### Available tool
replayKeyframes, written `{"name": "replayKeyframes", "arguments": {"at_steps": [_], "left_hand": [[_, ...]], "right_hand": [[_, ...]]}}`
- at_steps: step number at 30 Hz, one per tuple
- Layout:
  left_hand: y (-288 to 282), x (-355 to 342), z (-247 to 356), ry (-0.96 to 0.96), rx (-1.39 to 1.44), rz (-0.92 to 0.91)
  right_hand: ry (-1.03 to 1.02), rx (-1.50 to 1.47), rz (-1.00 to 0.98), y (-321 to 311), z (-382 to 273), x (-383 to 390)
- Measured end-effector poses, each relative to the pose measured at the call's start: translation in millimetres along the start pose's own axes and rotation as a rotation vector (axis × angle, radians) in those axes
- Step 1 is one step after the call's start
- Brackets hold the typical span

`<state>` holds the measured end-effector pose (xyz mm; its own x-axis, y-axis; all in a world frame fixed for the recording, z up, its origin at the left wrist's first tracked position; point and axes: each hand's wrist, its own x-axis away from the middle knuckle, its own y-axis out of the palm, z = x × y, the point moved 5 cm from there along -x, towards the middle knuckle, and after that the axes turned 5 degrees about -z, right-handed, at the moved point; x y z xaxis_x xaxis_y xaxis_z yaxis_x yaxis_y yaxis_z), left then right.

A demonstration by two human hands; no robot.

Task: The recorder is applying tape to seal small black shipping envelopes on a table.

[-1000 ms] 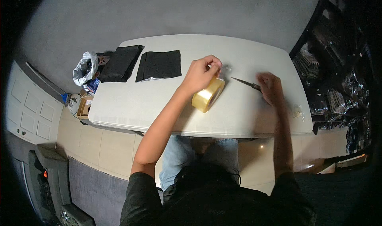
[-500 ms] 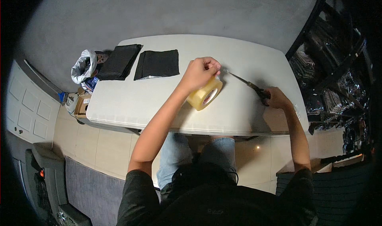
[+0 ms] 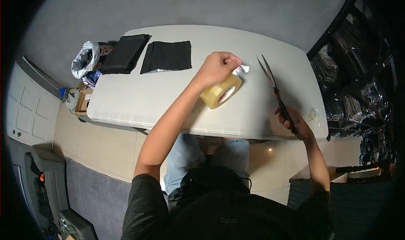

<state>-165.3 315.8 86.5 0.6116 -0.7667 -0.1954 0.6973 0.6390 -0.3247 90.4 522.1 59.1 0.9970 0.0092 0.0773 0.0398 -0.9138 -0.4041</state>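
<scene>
My left hand [image 3: 219, 69] is closed in a pinch on the shiny free end of clear tape [image 3: 242, 68], just above a wide yellowish tape roll [image 3: 213, 97] on the white table [image 3: 177, 113]. To its right, my right hand [image 3: 292, 122] holds dark-handled scissors [image 3: 276, 91] with the blades pointing up and away from me, slightly parted. Farther back on the left lie a thick stack of black sheets [image 3: 123, 53] and a smaller pile of black sheets [image 3: 168, 55].
Plastic bags [image 3: 86, 60] and a cardboard box [image 3: 82, 100] are at the table's left end. A dark rack [image 3: 350, 88] holding wrapped goods stands close on the right. A white door [image 3: 31, 105] and grey upholstered seat [image 3: 50, 185] are at the left.
My right hand has taken up the scissors from the table and moved down and right, turning the blades upward. My left hand has shifted slightly right with the tape end.
</scene>
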Motion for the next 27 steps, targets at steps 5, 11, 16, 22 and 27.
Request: {"name": "replayKeyframes", "arguments": {"at_steps": [5, 11, 16, 22, 27], "left_hand": [[3, 2, 6, -0.015, 0.049, -0.019], [3, 2, 3, -0.010, 0.075, -0.025], [2, 3, 6, -0.029, 0.038, -0.020], [5, -1, 2, 0.003, 0.069, -0.050], [7, -2, 1, 0.005, 0.155, -0.070]], "right_hand": [[0.050, 0.281, 0.013, 0, -3, -3], [0.095, 0.530, -0.051, 4, -15, -8], [0.148, 0.465, -0.025, 8, -17, -12], [0.066, 0.470, 0.070, 19, -39, -18], [0.181, 0.446, 0.064, 16, -37, -19]]}}
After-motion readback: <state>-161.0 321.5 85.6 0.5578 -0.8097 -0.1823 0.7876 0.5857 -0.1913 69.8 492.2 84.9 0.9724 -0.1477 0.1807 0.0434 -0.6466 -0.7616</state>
